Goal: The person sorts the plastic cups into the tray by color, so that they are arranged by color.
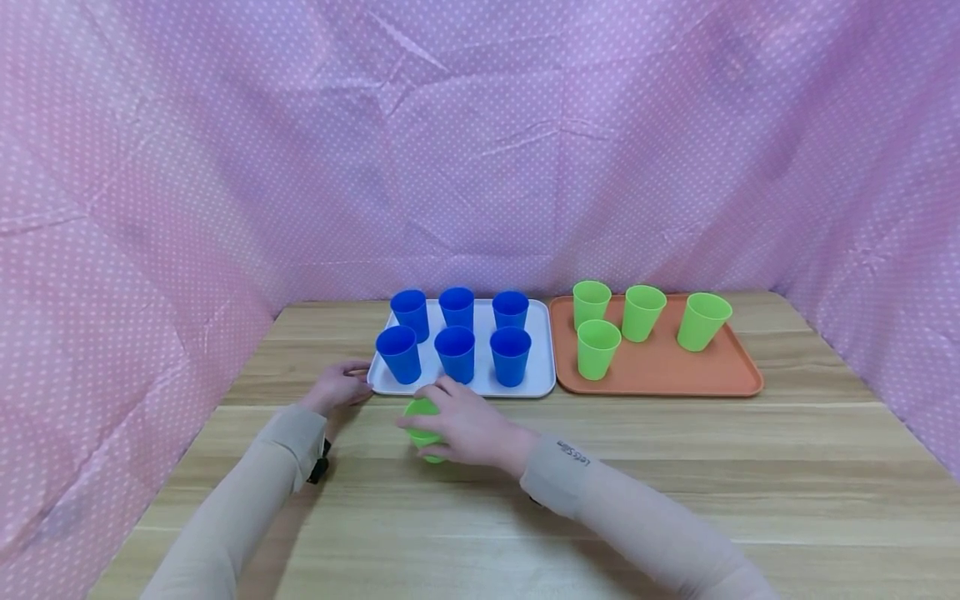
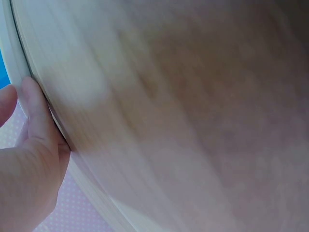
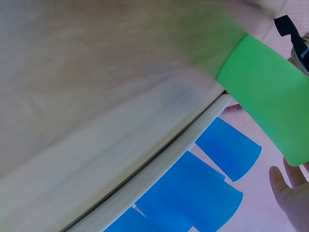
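Observation:
My right hand (image 1: 465, 421) grips a light green cup (image 1: 422, 410) in front of the white tray (image 1: 536, 367), its fingers spread around the cup. In the right wrist view, fingertips show near the wide end of that cup (image 3: 265, 101). My left hand (image 1: 341, 387) touches the front left corner of the white tray; the left wrist view shows its thumb and a finger at the tray's rim (image 2: 19, 58). Several blue cups (image 1: 455, 354) stand upright on this tray in two rows.
An orange tray (image 1: 660, 375) adjoins the white one on the right. Several light green cups (image 1: 597, 350) stand upright on its back and left parts. The wooden table (image 1: 675, 450) reaches back to a pink dotted cloth (image 1: 480, 167), which also hangs on both sides.

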`<state>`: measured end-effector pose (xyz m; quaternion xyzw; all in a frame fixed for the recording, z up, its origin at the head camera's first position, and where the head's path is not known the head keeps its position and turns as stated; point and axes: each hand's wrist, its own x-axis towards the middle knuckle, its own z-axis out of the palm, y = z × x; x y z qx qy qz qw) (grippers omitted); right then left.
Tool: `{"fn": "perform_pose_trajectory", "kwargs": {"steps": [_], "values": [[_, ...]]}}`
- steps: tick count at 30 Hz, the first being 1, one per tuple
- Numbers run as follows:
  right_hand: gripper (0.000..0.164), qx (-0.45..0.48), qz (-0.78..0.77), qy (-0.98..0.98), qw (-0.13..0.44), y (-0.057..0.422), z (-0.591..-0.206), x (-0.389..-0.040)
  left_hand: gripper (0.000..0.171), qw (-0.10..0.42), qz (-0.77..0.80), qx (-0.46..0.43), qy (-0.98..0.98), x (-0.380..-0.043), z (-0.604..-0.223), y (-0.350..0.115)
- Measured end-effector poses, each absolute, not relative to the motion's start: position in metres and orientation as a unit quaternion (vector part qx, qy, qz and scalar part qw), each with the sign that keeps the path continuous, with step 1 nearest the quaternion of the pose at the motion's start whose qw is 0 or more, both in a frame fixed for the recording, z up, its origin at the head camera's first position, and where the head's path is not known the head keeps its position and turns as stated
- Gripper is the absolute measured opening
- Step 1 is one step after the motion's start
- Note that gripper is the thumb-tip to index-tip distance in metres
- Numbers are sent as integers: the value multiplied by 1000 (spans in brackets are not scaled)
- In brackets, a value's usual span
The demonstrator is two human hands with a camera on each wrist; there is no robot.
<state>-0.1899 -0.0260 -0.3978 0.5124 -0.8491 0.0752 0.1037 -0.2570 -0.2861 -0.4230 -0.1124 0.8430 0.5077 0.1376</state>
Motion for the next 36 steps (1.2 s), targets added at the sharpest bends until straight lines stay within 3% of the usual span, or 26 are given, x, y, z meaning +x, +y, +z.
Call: {"fn": "perform_pose_trajectory", "kwargs": {"steps": [22, 36], "values": [[50, 493, 87, -861, 87, 9, -391, -184, 52, 135, 535, -102, 828, -257, -425, -288], [49, 505, 102, -848, 126, 30, -394, -180, 52, 128, 551, -78, 821, -256, -427, -288]]}}
